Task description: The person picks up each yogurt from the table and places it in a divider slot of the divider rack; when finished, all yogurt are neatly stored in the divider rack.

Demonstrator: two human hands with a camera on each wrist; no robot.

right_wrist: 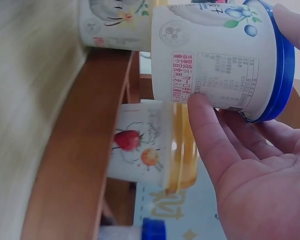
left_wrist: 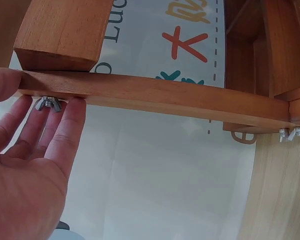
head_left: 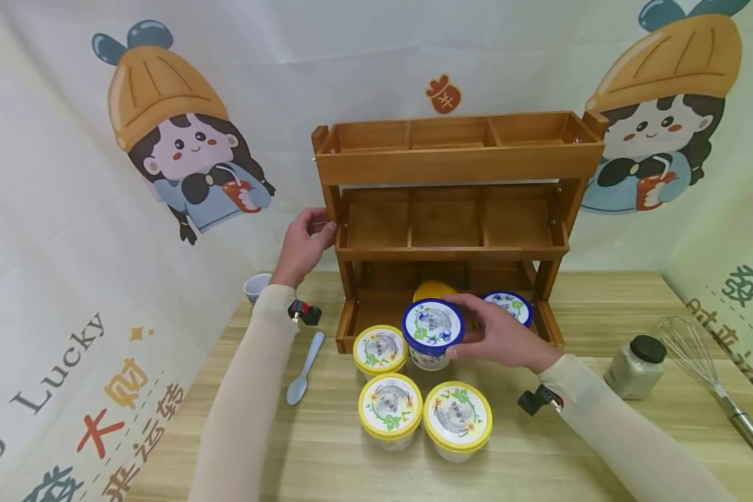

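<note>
My right hand (head_left: 505, 336) holds a blue-lidded pudding cup (head_left: 433, 328) in front of the bottom shelf of a wooden three-tier rack (head_left: 458, 167). In the right wrist view, thumb and fingers grip this cup (right_wrist: 215, 60), printed with blueberries, near its lid and side. My left hand (head_left: 304, 244) grips the rack's left side post; the left wrist view has the thumb above the wooden bar (left_wrist: 155, 92) and the fingers beneath, around a wing nut (left_wrist: 48, 103). On the bottom shelf are an orange-yellow-lidded cup (head_left: 434, 289), partly hidden, and another blue-lidded cup (head_left: 508, 307).
Three yellow-lidded cups stand before the rack: one cup (head_left: 381, 348) near its front edge, two others (head_left: 390, 404) (head_left: 458, 416) closer. Leftward are a pale blue spoon (head_left: 304, 369) and a small white cup (head_left: 257, 286). Rightward are a black-capped jar (head_left: 635, 367) and a whisk (head_left: 715, 387).
</note>
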